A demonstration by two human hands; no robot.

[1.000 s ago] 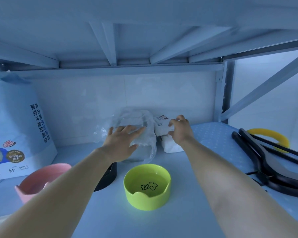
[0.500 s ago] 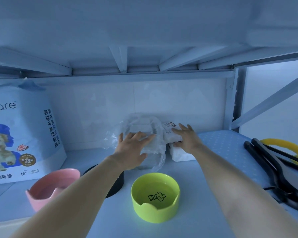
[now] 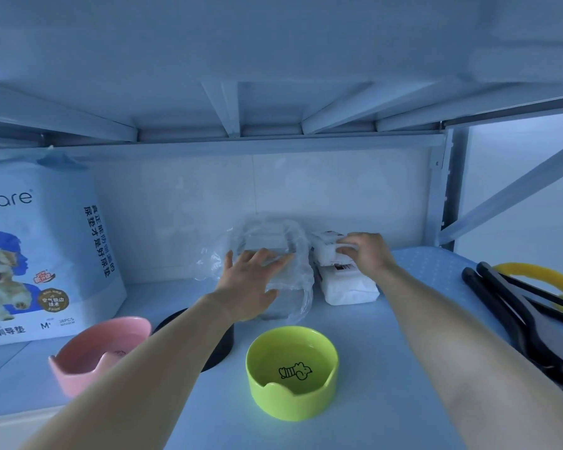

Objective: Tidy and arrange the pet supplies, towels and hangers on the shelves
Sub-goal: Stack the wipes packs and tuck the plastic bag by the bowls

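head view: left hand (image 3: 251, 284) lays straight, spread fingers flat on the clear plastic bag (image 3: 267, 232); right hand (image 3: 368, 254) curls its fingers round the upper white pack (image 3: 325, 251) beside it.

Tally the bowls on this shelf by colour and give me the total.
Pink bowl: 1
Black bowl, partly hidden: 1
Green bowl: 1
Total: 3
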